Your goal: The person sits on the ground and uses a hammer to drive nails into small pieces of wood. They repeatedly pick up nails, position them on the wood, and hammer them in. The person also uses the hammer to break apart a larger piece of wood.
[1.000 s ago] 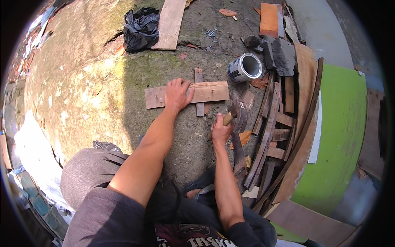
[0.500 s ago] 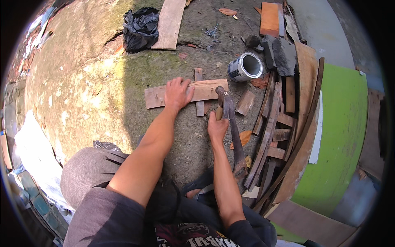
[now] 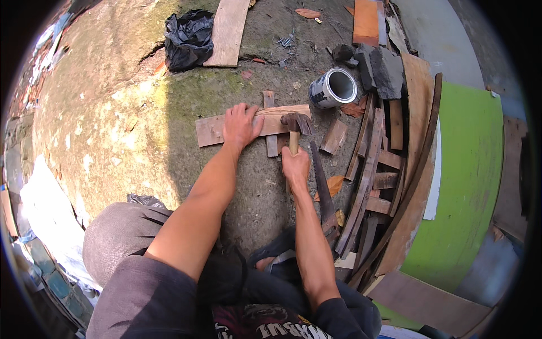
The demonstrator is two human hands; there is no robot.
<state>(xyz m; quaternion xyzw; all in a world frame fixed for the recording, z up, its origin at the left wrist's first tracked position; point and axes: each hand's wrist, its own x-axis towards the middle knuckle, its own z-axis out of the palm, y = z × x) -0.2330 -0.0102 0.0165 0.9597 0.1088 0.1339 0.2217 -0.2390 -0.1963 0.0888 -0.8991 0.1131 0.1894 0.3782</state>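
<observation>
A wooden board [image 3: 210,132] lies on the concrete ground across a narrow wooden strip [image 3: 272,146], forming a cross. My left hand [image 3: 240,125] presses on the board just left of the crossing, its fingers stretched out over the wood. In my right hand [image 3: 296,165] is a claw hammer [image 3: 294,138], gripped by its light wooden handle. The hammer's head is over the board's right end; whether it touches the wood I cannot tell. Beside my right hand lies a handsaw [image 3: 321,179] with a dark blade, partly hidden by my forearm lower down.
An open metal can [image 3: 320,96] stands beyond the board's right end, near a short wood offcut [image 3: 335,137]. Loose nails [image 3: 287,43] lie farther off. Grey stone pieces [image 3: 387,72], stacked wood strips [image 3: 370,164] and a green panel [image 3: 457,186] occupy the right. A black plastic bag [image 3: 188,40] sits at far left.
The hammer has swung round in my right hand, so its head now lies crosswise above the board's right end and the handle shows. My left hand stays on the board.
</observation>
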